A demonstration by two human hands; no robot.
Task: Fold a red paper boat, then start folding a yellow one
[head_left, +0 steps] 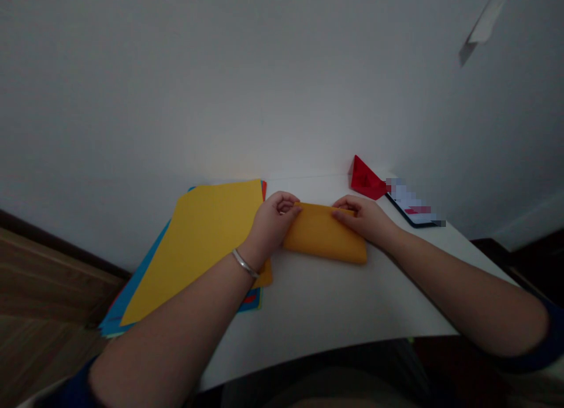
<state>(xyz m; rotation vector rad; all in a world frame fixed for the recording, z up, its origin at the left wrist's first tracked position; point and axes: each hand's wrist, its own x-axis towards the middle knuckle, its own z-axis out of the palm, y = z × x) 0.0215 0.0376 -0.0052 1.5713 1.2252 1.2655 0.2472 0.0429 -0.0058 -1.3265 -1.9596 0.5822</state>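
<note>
A folded orange sheet of paper [324, 234] lies on the white table [335, 302] in front of me. My left hand [274, 220], with a silver bracelet on its wrist, pinches the sheet's far left corner with curled fingers. My right hand [363, 217] presses its fingers down on the sheet's far right edge. Both hands are closed on the paper's top edge.
A stack of coloured sheets with a yellow one [198, 243] on top lies at the left, hanging over the table's edge. A red folded paper shape [365, 179] stands at the back right against the white wall. A phone [414, 211] lies beside it.
</note>
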